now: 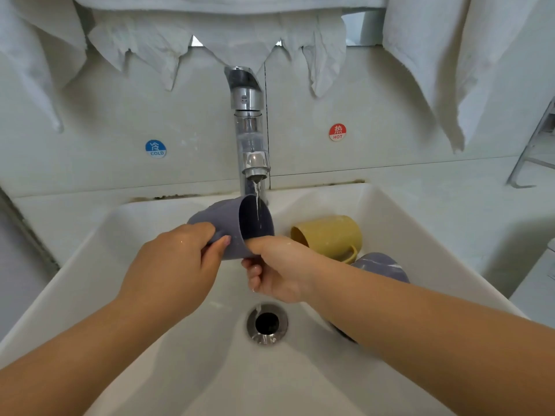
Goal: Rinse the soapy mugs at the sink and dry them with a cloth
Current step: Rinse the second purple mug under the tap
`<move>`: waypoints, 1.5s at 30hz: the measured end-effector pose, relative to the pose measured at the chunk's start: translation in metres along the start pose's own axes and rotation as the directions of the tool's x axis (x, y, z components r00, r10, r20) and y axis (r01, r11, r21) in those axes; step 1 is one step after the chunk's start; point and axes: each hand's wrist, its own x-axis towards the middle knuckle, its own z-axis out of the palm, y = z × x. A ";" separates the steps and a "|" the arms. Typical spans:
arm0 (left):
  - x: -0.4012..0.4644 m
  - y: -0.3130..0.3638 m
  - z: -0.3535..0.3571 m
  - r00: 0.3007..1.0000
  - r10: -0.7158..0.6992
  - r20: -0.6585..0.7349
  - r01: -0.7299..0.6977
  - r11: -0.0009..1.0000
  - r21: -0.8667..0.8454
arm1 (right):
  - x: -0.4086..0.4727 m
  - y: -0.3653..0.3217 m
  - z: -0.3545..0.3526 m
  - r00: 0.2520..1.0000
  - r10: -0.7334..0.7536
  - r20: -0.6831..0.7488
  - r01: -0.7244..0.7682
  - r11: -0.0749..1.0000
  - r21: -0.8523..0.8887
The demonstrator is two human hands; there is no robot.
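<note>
A purple mug (231, 219) is held on its side under the chrome tap (250, 139), mouth facing right, with a thin stream of water running into it. My left hand (177, 262) grips its body from the left, fingers curled round it. At the mug's lower rim my right hand (277, 268) pinches the edge. In the white sink (156, 340), to the right, a yellow mug (330, 235) lies on its side. A second purple mug (381, 265) with soap streaks lies in front of it, partly hidden by my right forearm.
The drain (266, 323) sits in the middle of the basin below my hands. White cloths (426, 55) hang above the tap across the back wall. A cold sticker (155, 148) and a hot sticker (337, 132) flank the tap. A metal rack (534, 151) stands at far right.
</note>
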 end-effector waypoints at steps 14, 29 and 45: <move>0.007 -0.014 -0.009 0.970 -0.121 0.211 0.167 0.963 -0.212 | 0.000 -0.021 -0.031 0.826 -0.563 -0.006 0.317 0.474 -0.821; 0.008 -0.008 0.002 0.731 -0.263 0.629 0.671 0.443 -0.595 | -0.012 -0.049 -0.065 0.881 -0.451 -0.141 0.240 0.684 -0.689; 0.003 0.000 0.006 0.772 -0.228 0.593 0.601 0.567 -0.564 | -0.013 -0.044 -0.064 0.889 -0.453 -0.060 0.240 0.574 -0.783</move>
